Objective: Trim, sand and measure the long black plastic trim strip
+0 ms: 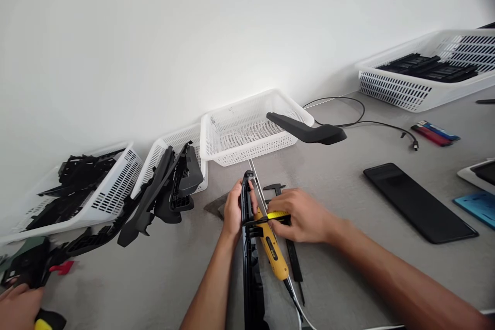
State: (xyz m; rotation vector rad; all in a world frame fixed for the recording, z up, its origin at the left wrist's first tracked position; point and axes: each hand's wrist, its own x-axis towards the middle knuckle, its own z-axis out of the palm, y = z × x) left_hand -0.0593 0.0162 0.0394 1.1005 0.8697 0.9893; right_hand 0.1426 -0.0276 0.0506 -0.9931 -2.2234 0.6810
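Note:
My left hand [233, 211] is closed round the upper end of a long black plastic trim part [251, 268], which runs toward me with its ribbed inside showing. My right hand [305, 215] grips a slim yellow-and-black hand tool [278, 215]. Its dark thin end reaches left to the part; whether it is a knife or cutters I cannot tell. Under the tool lies a yellow corded pen-shaped tool [273, 250] resembling a soldering iron. Partly hidden by my right hand, a black caliper [294, 263] rests on the grey table [185, 278].
White baskets [222, 157] line the wall. One dark curved panel [309, 131] overhangs the middle basket; more black panels [170, 201] stick out on the left. A black phone [419, 203] and a cable [363, 108] lie right. Another person's hand [21, 304] works at lower left.

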